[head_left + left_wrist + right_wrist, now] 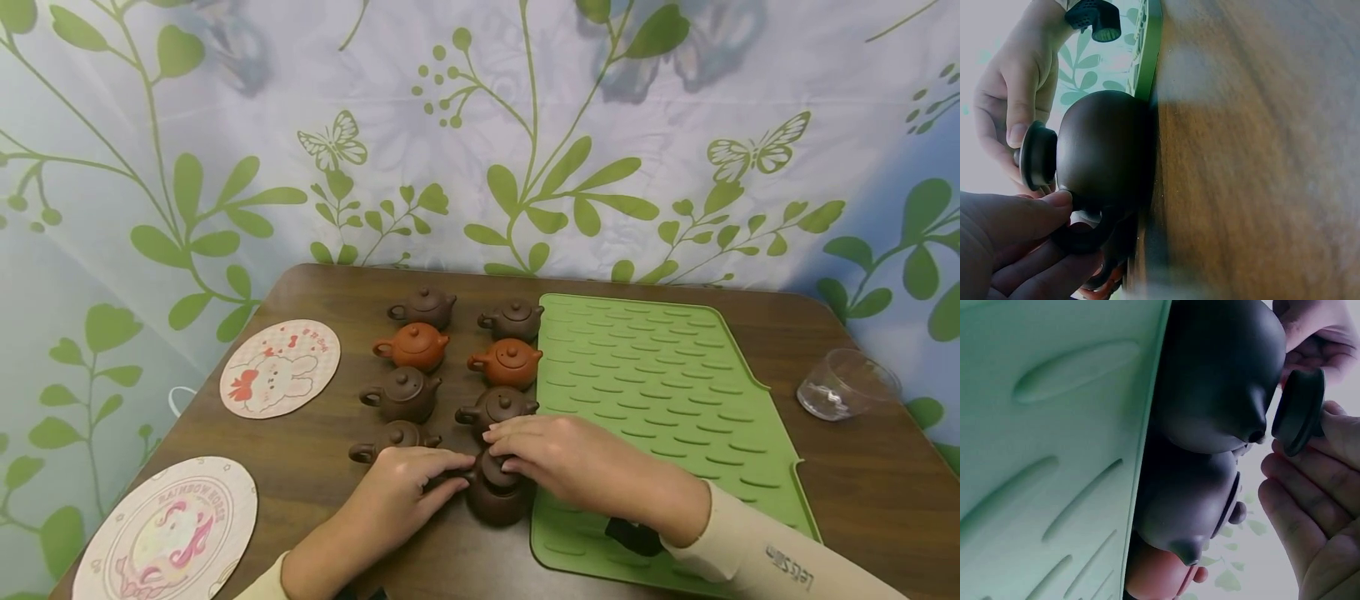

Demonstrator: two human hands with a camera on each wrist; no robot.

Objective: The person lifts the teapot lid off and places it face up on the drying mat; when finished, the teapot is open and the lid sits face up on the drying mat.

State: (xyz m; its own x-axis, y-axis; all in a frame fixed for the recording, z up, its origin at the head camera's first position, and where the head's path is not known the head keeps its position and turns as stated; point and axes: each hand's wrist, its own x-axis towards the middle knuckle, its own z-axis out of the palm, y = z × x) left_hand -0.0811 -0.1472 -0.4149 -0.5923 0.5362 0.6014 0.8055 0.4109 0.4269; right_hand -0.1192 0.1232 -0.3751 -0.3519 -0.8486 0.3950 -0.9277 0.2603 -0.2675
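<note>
A dark brown teapot (497,507) stands at the near end of the right row, beside the green mat. My left hand (401,492) pinches its handle (1082,240) between thumb and fingers. My right hand (573,457) holds the teapot's lid (1300,412) by the knob, thumb against fingertips. In both wrist views a gap shows between the lid and the teapot's mouth. Right behind is another dark teapot (502,407) with its lid on, partly covered by my right fingers. Left of it stands a further dark teapot (401,435), close to my left hand.
Two rows of brown and orange teapots (420,346) run towards the back. The green ridged mat (645,392) lies to the right, with a clear plastic cup (828,392) beyond it. Two round printed mats (281,367) lie at the left. A patterned cloth (480,125) hangs behind the table.
</note>
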